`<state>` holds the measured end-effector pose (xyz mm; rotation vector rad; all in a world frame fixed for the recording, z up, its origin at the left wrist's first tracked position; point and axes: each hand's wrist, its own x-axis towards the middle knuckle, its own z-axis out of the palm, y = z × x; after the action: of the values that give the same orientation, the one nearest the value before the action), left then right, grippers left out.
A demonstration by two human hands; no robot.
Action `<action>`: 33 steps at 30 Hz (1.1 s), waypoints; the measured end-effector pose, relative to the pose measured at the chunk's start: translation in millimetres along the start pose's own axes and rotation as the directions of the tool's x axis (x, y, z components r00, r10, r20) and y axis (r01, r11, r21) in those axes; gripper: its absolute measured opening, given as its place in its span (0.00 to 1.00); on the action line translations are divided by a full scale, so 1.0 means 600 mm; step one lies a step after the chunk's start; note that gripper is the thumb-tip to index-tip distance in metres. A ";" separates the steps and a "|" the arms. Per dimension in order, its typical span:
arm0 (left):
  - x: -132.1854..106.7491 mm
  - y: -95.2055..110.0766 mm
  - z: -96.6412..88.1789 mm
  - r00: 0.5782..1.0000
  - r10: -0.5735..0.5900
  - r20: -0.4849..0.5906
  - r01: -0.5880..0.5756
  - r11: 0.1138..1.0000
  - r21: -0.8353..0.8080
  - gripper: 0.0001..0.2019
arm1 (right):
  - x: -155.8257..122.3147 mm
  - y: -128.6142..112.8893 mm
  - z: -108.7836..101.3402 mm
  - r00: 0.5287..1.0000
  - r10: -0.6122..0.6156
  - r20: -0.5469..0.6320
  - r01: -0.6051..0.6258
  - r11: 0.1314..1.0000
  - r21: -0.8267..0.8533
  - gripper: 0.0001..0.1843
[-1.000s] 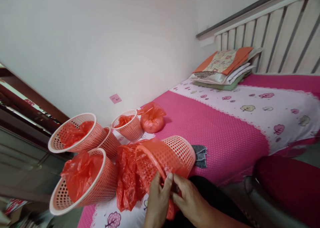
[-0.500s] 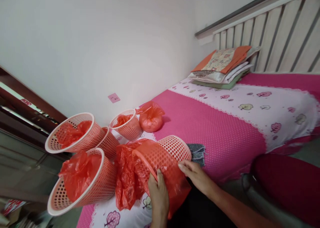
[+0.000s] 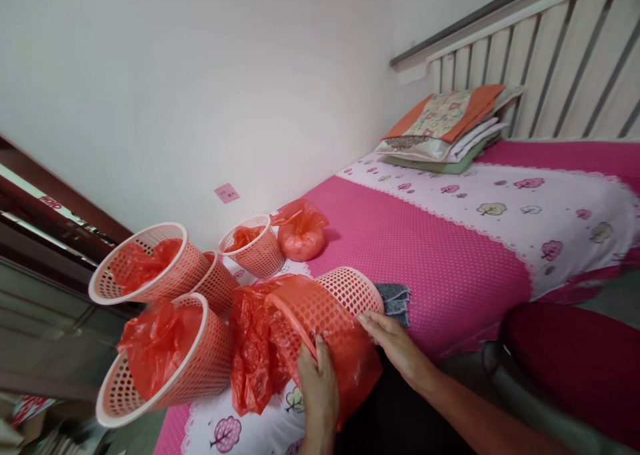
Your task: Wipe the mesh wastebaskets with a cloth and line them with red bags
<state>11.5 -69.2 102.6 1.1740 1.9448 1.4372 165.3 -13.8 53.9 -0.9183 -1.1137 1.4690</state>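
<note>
A perforated pink plastic basket (image 3: 350,288) lies on its side, its white base end toward the bed. A red plastic bag (image 3: 345,348) is drawn over the basket's rim and part of its outside. My left hand (image 3: 319,382) is closed on the rim through the bag, thumb on top. At the basket's lower right side, my right hand (image 3: 393,338) is closed, fingertips pinching the bag's edge against the wall. Loose crumpled bag film (image 3: 255,348) spreads left of the rim onto the sheet.
Several similar baskets (image 3: 173,375) with red bags in them stand at the left. A knotted red bag (image 3: 303,232) rests near the wall. Grey denim cloth (image 3: 395,302) lies beside the held basket. Folded bedding (image 3: 445,128) sits by the headboard, and a dark red stool (image 3: 575,368) is at right.
Both hands keep nearly the same place on the basket and bag. The right fingertips have shifted very slightly up along the basket's side; the view has moved a little.
</note>
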 end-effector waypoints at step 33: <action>-0.015 0.034 -0.005 0.831 0.117 0.544 -0.433 0.750 0.500 0.16 | -0.015 -0.138 -0.017 0.982 -0.103 0.159 0.128 0.979 -0.160 0.21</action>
<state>21.5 -76.2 121.2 1.9751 1.9446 0.4954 199.5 -17.7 130.5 -0.8543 -1.3982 1.3806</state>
